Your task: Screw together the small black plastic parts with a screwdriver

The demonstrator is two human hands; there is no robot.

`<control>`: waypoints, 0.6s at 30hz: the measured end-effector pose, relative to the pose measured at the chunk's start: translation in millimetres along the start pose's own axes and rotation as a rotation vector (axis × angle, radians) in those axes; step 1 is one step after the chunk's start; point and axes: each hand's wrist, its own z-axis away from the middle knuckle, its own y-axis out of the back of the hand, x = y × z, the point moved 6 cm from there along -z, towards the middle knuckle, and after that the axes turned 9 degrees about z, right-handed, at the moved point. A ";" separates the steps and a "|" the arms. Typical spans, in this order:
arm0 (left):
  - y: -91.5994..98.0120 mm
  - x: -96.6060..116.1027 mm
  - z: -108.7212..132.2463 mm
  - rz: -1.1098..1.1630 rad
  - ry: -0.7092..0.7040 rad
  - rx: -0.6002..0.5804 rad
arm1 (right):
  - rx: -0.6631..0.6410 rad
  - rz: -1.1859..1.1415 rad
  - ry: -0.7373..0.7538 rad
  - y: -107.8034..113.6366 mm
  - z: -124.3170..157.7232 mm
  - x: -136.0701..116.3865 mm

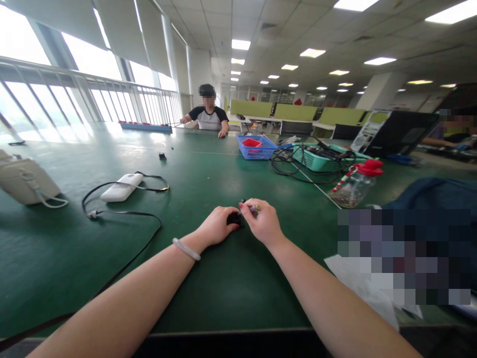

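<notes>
Over the green tabletop (223,293), my left hand (215,226) has its thumb and fingers closed around a small black part (235,219). Its exact kind is hidden by the fingers. My right hand (264,221) pinches a slim, pen-like tool (255,208) with a yellowish end, perhaps a small screwdriver. The tool lies sideways in the fingers, toward the black part; its tip is too small to make out. Both hands are close together near the middle of the table. A pale bangle is on my left wrist.
Left of my hands lie a white power bank (122,188) and black cable (149,214). A small black piece (162,156) lies farther back. Blue basket (257,151), green basket (316,161) with cables, and red-lidded bottle (356,186) stand right. A person (208,117) sits across.
</notes>
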 end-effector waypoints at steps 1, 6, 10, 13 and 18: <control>0.0 0.0 0.0 0.004 -0.002 -0.003 | -0.013 -0.013 -0.013 -1.2 -0.4 1.2; 0.1 2.2 0.4 0.000 -0.021 0.001 | -0.035 -0.072 -0.048 -1.7 -1.5 4.5; 1.7 5.7 1.2 0.008 -0.050 0.029 | -0.038 -0.109 -0.064 -1.6 -1.6 7.4; 7.1 8.9 2.8 -0.007 -0.076 0.078 | -0.063 -0.169 -0.084 -0.1 -2.0 10.6; 21.5 6.1 4.8 -0.092 -0.027 0.179 | -0.044 -0.278 -0.115 13.6 -5.3 18.9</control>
